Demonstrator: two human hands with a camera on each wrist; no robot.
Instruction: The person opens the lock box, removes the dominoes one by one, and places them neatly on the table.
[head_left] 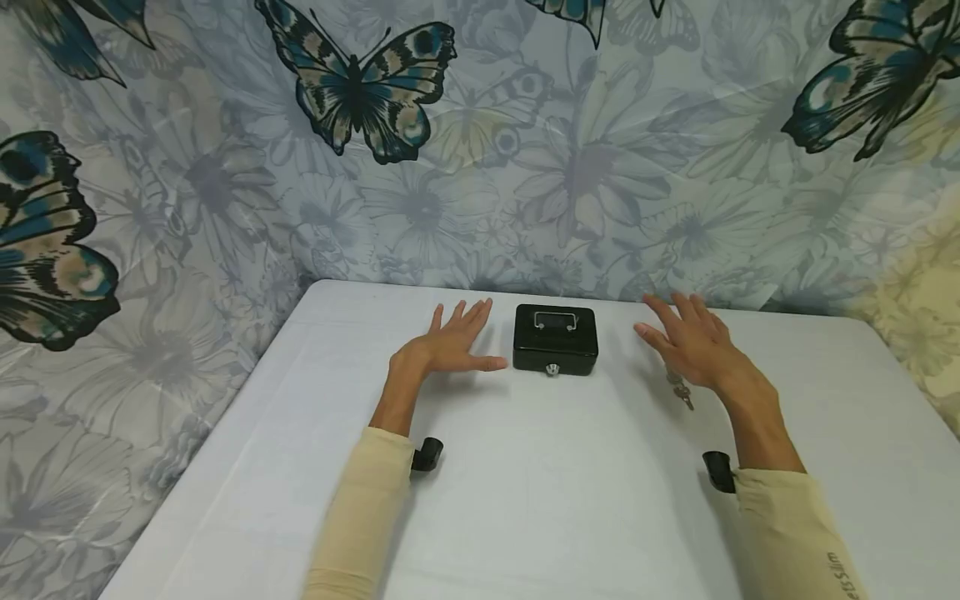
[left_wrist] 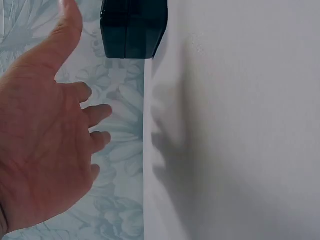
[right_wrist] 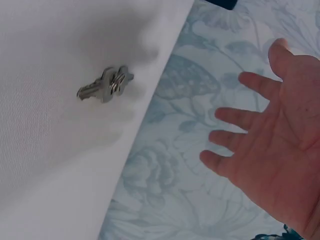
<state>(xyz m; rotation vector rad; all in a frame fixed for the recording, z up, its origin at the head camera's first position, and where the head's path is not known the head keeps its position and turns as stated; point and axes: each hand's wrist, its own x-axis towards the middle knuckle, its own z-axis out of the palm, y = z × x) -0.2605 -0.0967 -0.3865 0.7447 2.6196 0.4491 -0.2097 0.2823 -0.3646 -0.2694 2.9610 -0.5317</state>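
The left grip (left_wrist: 47, 130), fingers apart, hovers near a dark box (left_wrist: 134, 31) on a shadowed white table (left_wrist: 255, 120).

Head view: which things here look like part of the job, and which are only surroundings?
Likely part of the job:
- black box, between the left hand and right hand, held by neither
- keys, near the right hand, not gripped

Likely only surroundings:
- white table, supporting box and keys
- butterfly-and-flower backdrop, behind the table
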